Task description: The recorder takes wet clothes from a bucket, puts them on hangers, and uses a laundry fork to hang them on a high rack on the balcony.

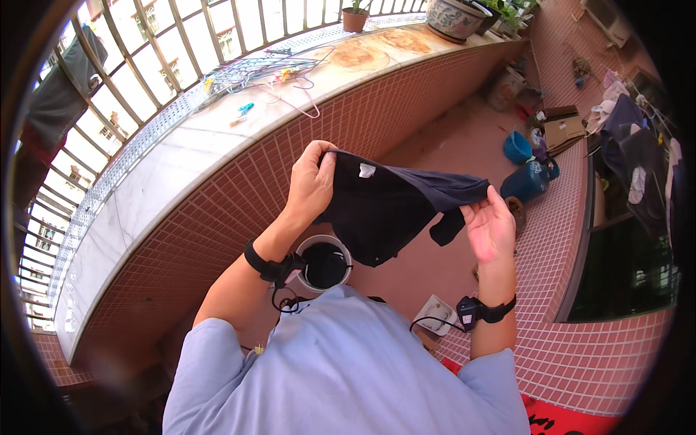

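Pale-blue shirt (pixel 348 362) lay nearest; the left hand (pixel 312 181) and right hand (pixel 491 226) pinched a dark garment (pixel 380 210) between them above the floor (pixel 424 264) — soft, probably light, best held by its top corners.

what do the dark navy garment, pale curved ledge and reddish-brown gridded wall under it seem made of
Dark navy garment: probably matte cloth, hanging in soft folds.
Pale curved ledge: likely smooth marble or lookalike, grey-veined.
Reddish-brown gridded wall: probably ceramic tile, finish unclear, light grout lines.
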The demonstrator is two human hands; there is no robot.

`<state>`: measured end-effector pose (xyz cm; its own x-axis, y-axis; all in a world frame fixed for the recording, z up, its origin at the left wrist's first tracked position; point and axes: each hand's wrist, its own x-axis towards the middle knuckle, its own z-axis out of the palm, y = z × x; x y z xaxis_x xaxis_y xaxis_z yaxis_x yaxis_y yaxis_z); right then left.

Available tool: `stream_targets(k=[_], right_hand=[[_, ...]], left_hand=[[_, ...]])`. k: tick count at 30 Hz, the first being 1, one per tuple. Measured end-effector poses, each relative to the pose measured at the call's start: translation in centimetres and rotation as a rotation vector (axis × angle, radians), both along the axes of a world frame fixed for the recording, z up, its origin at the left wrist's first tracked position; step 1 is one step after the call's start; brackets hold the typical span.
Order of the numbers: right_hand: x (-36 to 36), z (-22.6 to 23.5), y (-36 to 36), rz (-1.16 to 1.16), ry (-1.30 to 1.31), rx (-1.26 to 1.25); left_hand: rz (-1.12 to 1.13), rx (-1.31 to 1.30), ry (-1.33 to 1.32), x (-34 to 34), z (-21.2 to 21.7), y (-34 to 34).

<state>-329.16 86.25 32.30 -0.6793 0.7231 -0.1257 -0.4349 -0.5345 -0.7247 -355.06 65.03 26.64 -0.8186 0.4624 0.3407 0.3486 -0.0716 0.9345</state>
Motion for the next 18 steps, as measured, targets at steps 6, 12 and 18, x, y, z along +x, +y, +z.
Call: stream_targets(k=[6, 12, 18], right_hand=[[0.1, -4.2, 3.3, 0.223, -0.929, 0.801], [-5.7, -7.3, -3.4, 0.399, -0.448, 1.558], [-11.0, -7.8, -7.4, 0.817, -0.384, 0.991]], left_hand=[[-0.180, -0.112, 0.155, 3.6, 3.9, -0.5], [-0.259, -0.270, 0.305, 6.6, 5.7, -1.4], [-0.167, -0.238, 0.428, 5.3, 7.3, -6.5]])
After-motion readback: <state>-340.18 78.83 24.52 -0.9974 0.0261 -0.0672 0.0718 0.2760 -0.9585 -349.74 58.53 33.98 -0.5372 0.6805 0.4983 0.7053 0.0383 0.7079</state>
